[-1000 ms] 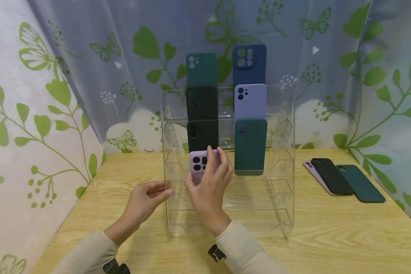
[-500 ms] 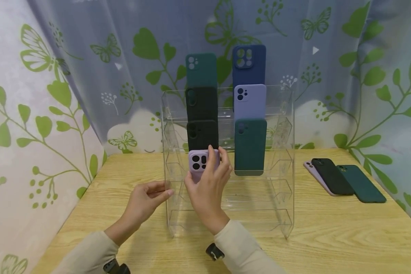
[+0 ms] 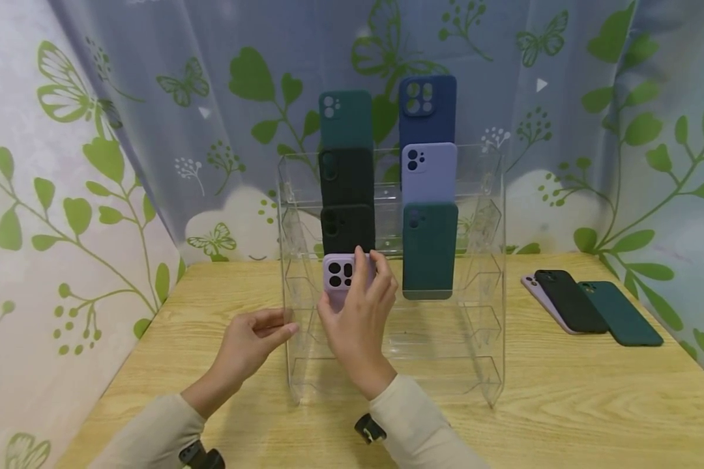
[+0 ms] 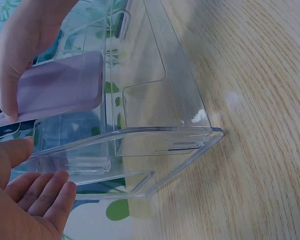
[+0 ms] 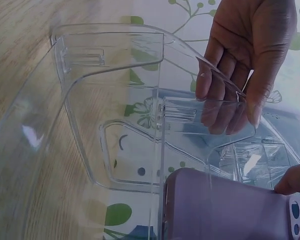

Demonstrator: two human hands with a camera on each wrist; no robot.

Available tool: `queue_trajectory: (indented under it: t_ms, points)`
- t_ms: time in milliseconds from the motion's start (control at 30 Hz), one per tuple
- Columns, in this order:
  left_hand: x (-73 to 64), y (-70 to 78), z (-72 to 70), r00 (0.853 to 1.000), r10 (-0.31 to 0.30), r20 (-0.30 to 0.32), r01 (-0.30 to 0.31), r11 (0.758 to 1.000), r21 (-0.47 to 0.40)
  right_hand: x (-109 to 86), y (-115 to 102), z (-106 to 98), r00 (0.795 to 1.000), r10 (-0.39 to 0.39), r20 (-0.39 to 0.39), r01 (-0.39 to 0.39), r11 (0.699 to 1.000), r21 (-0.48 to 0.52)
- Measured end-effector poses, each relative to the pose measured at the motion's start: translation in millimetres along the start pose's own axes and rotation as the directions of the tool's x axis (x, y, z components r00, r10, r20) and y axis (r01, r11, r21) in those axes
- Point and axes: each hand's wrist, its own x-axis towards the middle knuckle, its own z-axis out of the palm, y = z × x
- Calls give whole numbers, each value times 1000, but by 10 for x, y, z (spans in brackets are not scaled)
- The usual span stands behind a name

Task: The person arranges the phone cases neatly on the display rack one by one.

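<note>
A clear acrylic display stand (image 3: 504,260) with stepped shelves stands on the table. My right hand (image 3: 360,326) holds a lilac phone case (image 3: 336,299) by its edges, in the stand's left column, below a black phone case (image 3: 352,228). In the left wrist view, the lilac case's lower end lies against a clear shelf. Its right part is hidden behind my fingers in the head view. My left hand (image 3: 249,342) pinches the stand's left side panel between thumb and fingers, as the right wrist view shows.
Above in the left column stand another black case (image 3: 347,179) and a green case (image 3: 352,124). The right column has navy (image 3: 440,124), lavender (image 3: 437,182) and green (image 3: 428,260) cases. Lilac, black (image 3: 572,303) and green (image 3: 624,316) cases overlap on the table at right.
The lilac phone case and my right hand have risen very slightly against the black case behind. My left hand keeps its grip on the side panel.
</note>
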Motion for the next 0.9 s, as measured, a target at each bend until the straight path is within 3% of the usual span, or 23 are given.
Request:
queue_trajectory:
  t_ms: [633,900]
  points:
    - [-11,16,1,1000,-11,-3,11,1000,1,9,21,-9,999,-32,9,32,999,-21]
    - [-13,8,-1,1000,-13,0,13,1000,13,22,63,-178,994,-47,99,44,999,32]
